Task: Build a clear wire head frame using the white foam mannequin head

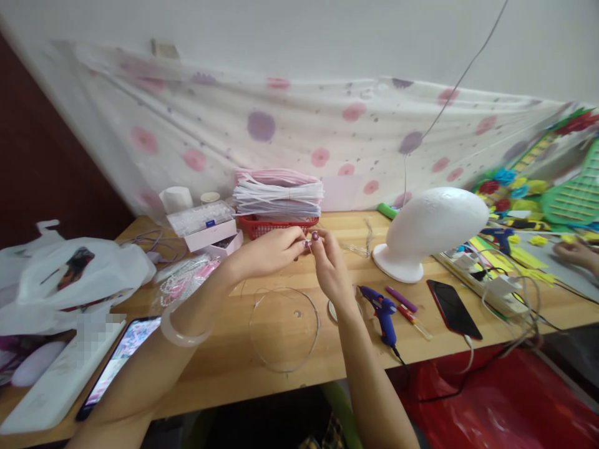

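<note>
My left hand and my right hand meet above the middle of the table, fingertips pinched close together. Between them shows a thin wire, with a tiny pale bit by the nails that is too small to make out. Below the hands is a large round loop of thin wire; whether it joins the strand in my fingers I cannot tell. A blue glue gun lies right of my right forearm, and a small round object is partly hidden behind that forearm.
A white foam head stands at the right, near a phone and power strips with cables. Behind my hands, a red basket holds pink and white strips. Left are boxes, plastic bags and another phone. Another person's hand is far right.
</note>
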Demonstrator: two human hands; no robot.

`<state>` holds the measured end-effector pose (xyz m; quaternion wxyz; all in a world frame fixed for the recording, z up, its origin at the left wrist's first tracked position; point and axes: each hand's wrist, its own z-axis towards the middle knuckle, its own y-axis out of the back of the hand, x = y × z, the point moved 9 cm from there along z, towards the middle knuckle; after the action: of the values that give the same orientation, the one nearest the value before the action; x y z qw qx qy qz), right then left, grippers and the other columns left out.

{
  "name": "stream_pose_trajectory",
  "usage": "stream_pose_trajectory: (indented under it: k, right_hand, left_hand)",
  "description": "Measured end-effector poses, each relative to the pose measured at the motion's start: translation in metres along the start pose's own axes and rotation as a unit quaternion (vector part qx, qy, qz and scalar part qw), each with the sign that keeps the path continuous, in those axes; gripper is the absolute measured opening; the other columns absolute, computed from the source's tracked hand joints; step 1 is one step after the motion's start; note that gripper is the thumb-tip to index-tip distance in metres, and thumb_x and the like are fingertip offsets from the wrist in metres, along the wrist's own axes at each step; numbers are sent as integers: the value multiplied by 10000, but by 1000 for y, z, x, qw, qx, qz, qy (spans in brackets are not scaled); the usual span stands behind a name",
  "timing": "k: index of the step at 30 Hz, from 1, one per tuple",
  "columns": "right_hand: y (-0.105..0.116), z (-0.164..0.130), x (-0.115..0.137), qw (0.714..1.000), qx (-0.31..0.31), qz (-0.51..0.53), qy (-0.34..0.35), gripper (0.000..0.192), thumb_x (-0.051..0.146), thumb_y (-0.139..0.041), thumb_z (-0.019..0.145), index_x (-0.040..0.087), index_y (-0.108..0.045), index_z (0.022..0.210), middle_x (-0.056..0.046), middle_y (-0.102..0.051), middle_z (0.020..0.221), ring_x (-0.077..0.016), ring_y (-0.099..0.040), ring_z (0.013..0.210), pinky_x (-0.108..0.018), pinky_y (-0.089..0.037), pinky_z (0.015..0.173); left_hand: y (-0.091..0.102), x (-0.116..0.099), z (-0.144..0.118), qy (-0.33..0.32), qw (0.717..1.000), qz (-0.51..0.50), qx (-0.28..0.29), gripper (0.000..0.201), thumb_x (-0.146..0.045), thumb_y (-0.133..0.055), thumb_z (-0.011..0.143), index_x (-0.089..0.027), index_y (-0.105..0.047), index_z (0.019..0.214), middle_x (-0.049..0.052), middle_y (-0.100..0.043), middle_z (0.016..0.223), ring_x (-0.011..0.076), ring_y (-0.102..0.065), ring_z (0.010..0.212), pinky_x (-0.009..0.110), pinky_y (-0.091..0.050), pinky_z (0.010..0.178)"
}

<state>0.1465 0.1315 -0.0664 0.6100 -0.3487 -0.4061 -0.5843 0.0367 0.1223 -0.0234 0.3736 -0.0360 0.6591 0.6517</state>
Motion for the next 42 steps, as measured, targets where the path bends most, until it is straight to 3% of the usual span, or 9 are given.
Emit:
stream_pose_trajectory:
  k: [4, 8, 11, 16, 22, 28, 32, 36, 42]
  right_hand:
    - [-17, -8, -9, 979, 63, 166, -101, 378, 550, -535, 921, 200, -578, 1057, 55, -557, 543, -149, -554, 542, -321, -456, 671]
    - [-24, -14, -3, 954, 75, 267, -113, 340, 412, -696, 829, 207, -598, 1081, 73, -539, 526, -119, -483, 506, -291, -397, 624]
    - [-28, -18, -2, 935, 55, 330, -121, 313, 319, -714, 791, 219, -596, 1062, 111, -434, 462, -99, -358, 458, -287, -357, 597]
    - [-34, -26, 1, 899, 50, 414, -134, 274, 237, -677, 776, 213, -626, 1044, 140, -289, 417, -91, -176, 445, -272, -303, 559]
    - [-33, -35, -1, 872, 70, 451, -178, 303, 236, -661, 744, 227, -641, 1046, 142, -162, 448, -111, -61, 482, -267, -267, 537]
    - [-27, -40, -1, 860, 87, 461, -203, 315, 215, -684, 714, 214, -666, 1028, 148, -121, 440, -110, -35, 485, -259, -221, 509]
    - [-24, -44, -5, 855, 79, 471, -204, 292, 224, -672, 724, 199, -670, 1014, 144, -98, 457, -115, -18, 500, -261, -200, 498]
    - [-20, -47, -7, 866, 82, 450, -204, 224, 244, -657, 743, 205, -670, 963, 137, -66, 466, -122, -7, 510, -275, -193, 491]
    - [-13, -51, -10, 867, 104, 435, -220, 375, 226, -690, 742, 181, -663, 1113, 153, -112, 409, -105, -36, 470, -269, -198, 485]
  left_hand:
    - [3, 9, -5, 24, 999, -17, -31, 233, -323, -319, 978, -211, -465, 835, 36, -606, 821, 210, -562, 746, 351, -394, 693]
    - [6, 11, -12, 26, 997, -55, -43, 173, -276, -372, 943, -219, -446, 798, 11, -543, 764, 194, -494, 706, 344, -348, 682]
    - [4, 8, -18, 20, 991, -133, -24, 130, -259, -436, 891, -210, -485, 782, -2, -529, 733, 170, -473, 689, 316, -348, 658]
    - [-14, 5, -19, 51, 946, -319, 28, 320, -393, -366, 900, -211, -417, 642, -43, -377, 565, 95, -310, 465, 257, -256, 454]
    - [-31, 5, -18, 95, 890, -440, 78, 318, -336, -471, 795, -198, -449, 510, -31, -367, 477, 76, -302, 412, 247, -246, 402]
    - [-34, 5, -25, 120, 866, -469, 129, 238, -323, -610, 803, -159, -650, 634, -62, -342, 422, 64, -252, 387, 235, -206, 368]
    - [-42, 8, -26, 139, 843, -500, 145, 230, -311, -650, 795, -188, -546, 631, -74, -371, 435, 60, -263, 389, 219, -221, 362]
    - [-52, 10, -25, 148, 833, -498, 187, 302, -344, -727, 723, -189, -495, 608, -74, -438, 443, 49, -326, 382, 197, -299, 375]
    - [-59, 8, -27, 143, 835, -484, 217, 325, -412, -776, 658, -174, -555, 645, -62, -524, 450, 55, -402, 386, 189, -358, 381]
